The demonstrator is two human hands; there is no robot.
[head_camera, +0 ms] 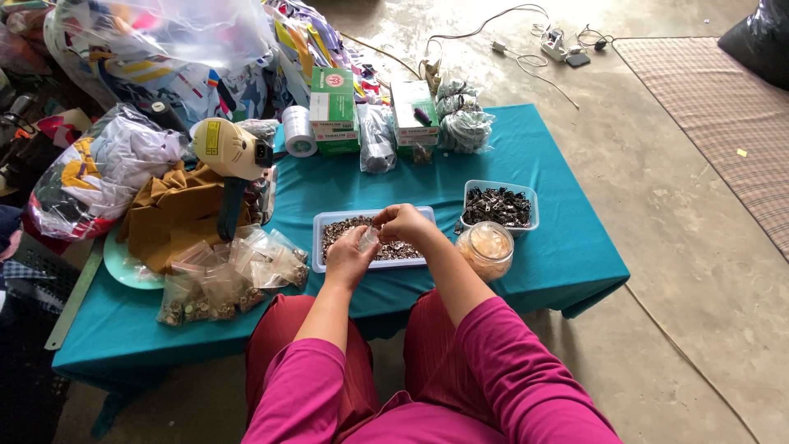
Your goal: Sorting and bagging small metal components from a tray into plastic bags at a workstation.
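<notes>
A person in magenta sleeves sits at a low table draped in a teal cloth. Both hands meet above a shallow tray of small metal parts. The left hand pinches a small clear plastic bag, and the right hand closes on the bag's top edge. The thin bag could slip or tip between the fingers, likely spilling parts. A pile of filled bags lies just left of the hands.
</notes>
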